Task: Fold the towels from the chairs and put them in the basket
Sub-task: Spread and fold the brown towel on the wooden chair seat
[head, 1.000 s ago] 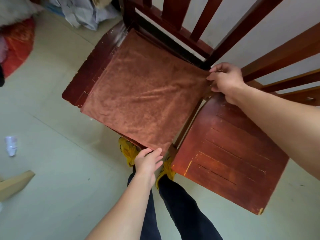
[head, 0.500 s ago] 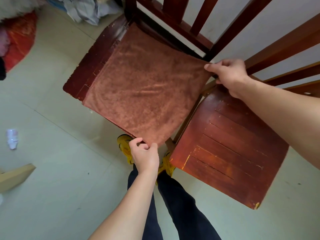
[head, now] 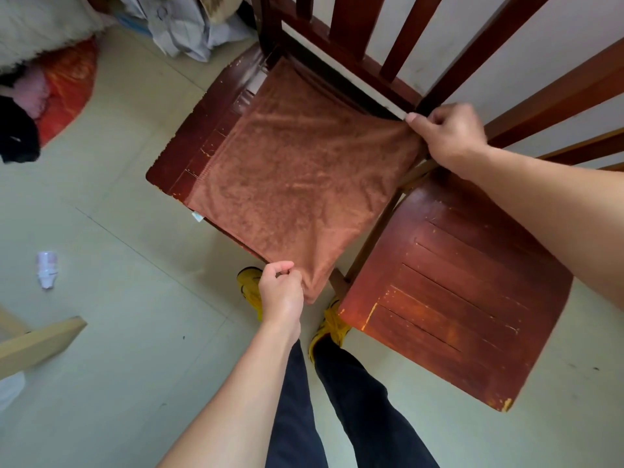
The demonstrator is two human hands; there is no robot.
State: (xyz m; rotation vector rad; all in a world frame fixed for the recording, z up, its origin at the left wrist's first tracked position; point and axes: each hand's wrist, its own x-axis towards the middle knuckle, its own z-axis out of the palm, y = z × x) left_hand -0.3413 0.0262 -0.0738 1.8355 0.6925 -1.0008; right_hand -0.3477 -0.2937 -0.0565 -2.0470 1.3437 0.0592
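Note:
A brown towel point(head: 297, 177) lies spread flat over the seat of a dark red wooden chair point(head: 206, 130). My left hand point(head: 282, 290) pinches the towel's near corner, which hangs a little over the seat's front edge. My right hand point(head: 449, 133) pinches the towel's right corner by the chair's back post. The cloth pulls into small creases at both held corners. No basket is in view.
A second red wooden chair point(head: 456, 292) stands empty to the right, touching the first. A heap of clothes point(head: 189, 25) and a red cloth point(head: 67, 86) lie on the floor at the back left. A crumpled cup point(head: 47, 269) and a wooden board point(head: 37, 342) lie left.
My left hand went from fingers resting at the towel's near corner to pinching it. My right hand took hold of the right corner and the cloth there has lifted slightly.

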